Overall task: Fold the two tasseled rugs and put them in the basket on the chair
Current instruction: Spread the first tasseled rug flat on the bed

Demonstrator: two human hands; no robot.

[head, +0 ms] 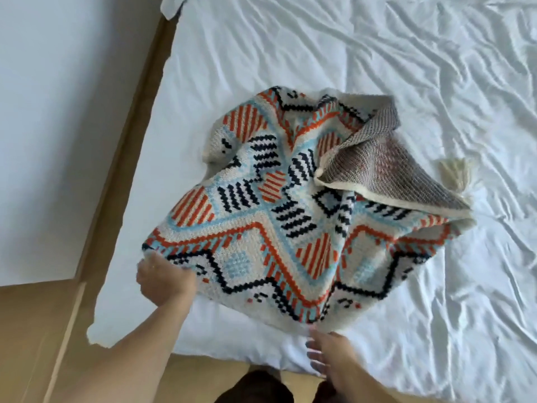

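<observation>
A patterned rug (279,216) in orange, light blue, navy and cream lies rumpled on the white bed. Its far right corner is flipped over, showing the grey underside (383,173). A cream tassel (456,173) sticks out on the right. My left hand (162,277) is closed on the rug's near left edge. My right hand (328,350) hovers just below the rug's near edge with fingers spread, blurred, holding nothing. Only one rug shows; the basket and chair are out of view.
The bed (406,68) is covered with a wrinkled white sheet, its corner near my legs. A wooden floor strip (122,175) runs along the bed's left side, next to a white wall (58,112). A white pillow corner (171,7) lies at the top.
</observation>
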